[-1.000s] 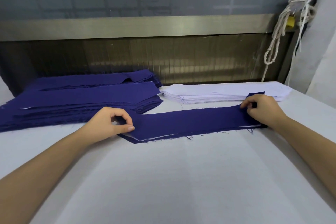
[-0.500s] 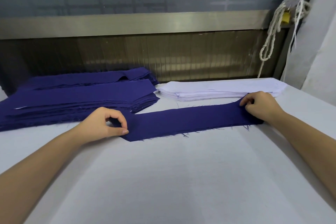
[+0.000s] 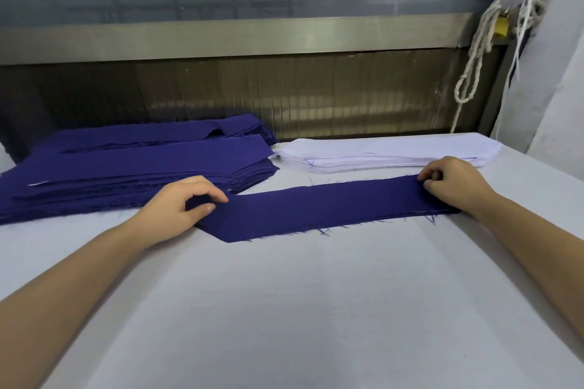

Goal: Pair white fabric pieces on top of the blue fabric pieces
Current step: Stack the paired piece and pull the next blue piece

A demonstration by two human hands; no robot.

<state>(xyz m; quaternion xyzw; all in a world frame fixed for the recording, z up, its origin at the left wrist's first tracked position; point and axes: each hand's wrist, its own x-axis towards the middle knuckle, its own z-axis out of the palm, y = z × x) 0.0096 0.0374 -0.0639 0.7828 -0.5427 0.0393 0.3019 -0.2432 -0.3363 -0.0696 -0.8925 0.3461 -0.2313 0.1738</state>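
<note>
Soft, even light, faint shadows. The long brushed metal rail [image 3: 284, 36] shows mild glare. Lines bend near the edges.

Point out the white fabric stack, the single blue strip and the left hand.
white fabric stack [image 3: 388, 150]: head view, middle of the top sheet.
single blue strip [image 3: 325, 205]: head view, its bare middle.
left hand [image 3: 178, 207]: head view, back of the hand.

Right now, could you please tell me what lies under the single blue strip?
Only the white table shows around the blue strip, which the left hand and right hand pinch at its ends. Anything beneath is covered.
</note>
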